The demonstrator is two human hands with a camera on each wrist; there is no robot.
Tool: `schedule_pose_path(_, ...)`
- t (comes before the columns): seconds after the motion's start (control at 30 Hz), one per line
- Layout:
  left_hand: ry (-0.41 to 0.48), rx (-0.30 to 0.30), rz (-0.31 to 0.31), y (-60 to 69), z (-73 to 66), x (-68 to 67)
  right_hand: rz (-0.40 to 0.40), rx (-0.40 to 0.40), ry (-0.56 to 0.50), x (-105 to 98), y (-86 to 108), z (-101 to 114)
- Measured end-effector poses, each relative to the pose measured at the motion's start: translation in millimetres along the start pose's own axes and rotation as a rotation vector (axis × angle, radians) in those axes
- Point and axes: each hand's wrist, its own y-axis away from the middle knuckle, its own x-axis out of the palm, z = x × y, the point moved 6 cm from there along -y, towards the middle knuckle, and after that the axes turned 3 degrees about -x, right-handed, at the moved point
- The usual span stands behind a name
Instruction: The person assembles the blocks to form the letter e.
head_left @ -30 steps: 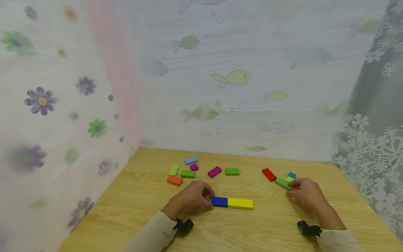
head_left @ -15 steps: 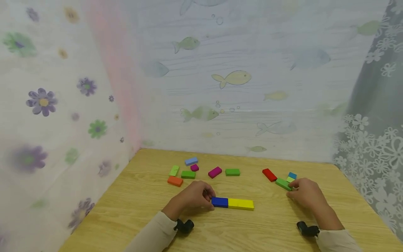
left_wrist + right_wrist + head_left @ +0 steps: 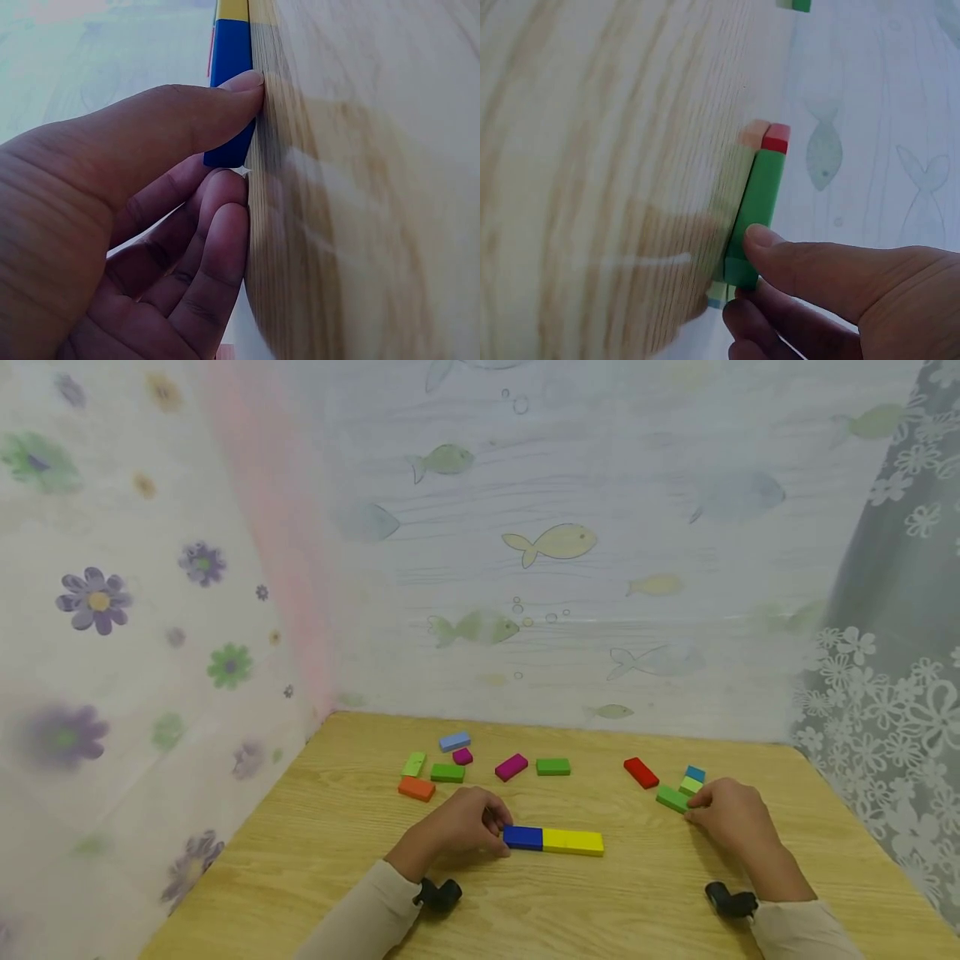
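A blue block (image 3: pixel 522 837) lies on the table, end to end with a longer yellow block (image 3: pixel 573 842). My left hand (image 3: pixel 459 823) pinches the blue block's left end; in the left wrist view the thumb lies across its side (image 3: pixel 232 52) and the other fingers curl below. Over at the right, my right hand (image 3: pixel 731 816) holds the near end of a green block (image 3: pixel 672 799) between thumb and fingers. Whether that block is lifted off the table I cannot tell. A red block (image 3: pixel 641 772) lies just beyond its far end. Light green (image 3: pixel 691 786) and blue-teal (image 3: pixel 695 773) blocks sit behind it.
Toward the back left of the wooden table (image 3: pixel 600 910) are an orange block (image 3: pixel 416 788), a lime block (image 3: pixel 413 765), a green block (image 3: pixel 447 772), a light blue block (image 3: pixel 454 742) and a small magenta block (image 3: pixel 462 757). Magenta (image 3: pixel 512 767) and green (image 3: pixel 552 767) blocks lie mid-back.
My right hand's thumb and fingers have shifted slightly on the green block, and a small gap now shows between it and the red block. The left hand stays on the blue block.
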Motion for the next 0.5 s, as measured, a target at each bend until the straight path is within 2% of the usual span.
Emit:
schedule_pose_path(0.2,0.002,0.003,0.004,0.5,-2.1,-0.6,-0.009,0.007,-0.011,-1.7,0.2,1.2)
schedule_pose_path(0.5,0.001,0.017,0.001,0.7,-3.0,-0.3,0.006,0.006,0.033,-2.3,-0.2,1.1)
